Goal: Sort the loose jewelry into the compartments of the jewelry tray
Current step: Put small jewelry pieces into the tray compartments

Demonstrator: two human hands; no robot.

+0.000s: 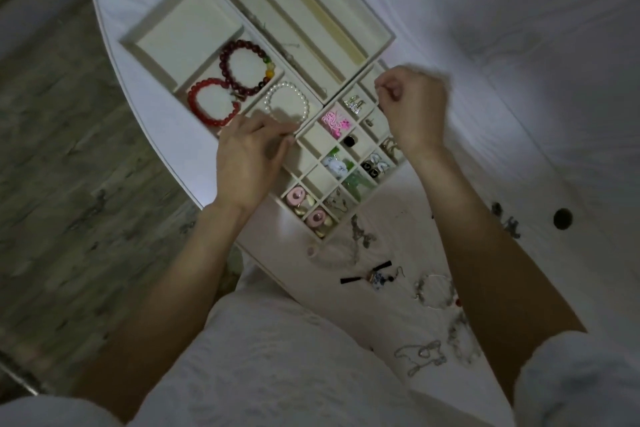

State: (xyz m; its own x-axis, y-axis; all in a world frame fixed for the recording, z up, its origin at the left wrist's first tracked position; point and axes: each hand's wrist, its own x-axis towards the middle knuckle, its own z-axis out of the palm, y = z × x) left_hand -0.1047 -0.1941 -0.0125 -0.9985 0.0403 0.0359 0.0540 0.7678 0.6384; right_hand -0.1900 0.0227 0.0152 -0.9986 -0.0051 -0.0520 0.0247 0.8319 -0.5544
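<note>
A cream grid tray (304, 146) of small compartments holds pink (335, 120), black, green and silver pieces. To its left a wider tray (152, 62) holds a dark red bracelet (242, 68), a bright red bracelet (211, 102) and a pearl bracelet (287, 100). My left hand (249, 163) rests on the grid tray's left corner, fingers together, with nothing visible in it. My right hand (412, 107) hovers over the tray's far right cells, fingers pinched; whether they hold a small piece is unclear. Loose chains and earrings (374, 276) lie on the table near me.
A long-slot tray (377, 24) stands at the back. The round white table (519, 80) has a dark hole (561, 218) at the right. More chains (422, 355) lie by my right forearm. Wooden floor shows on the left.
</note>
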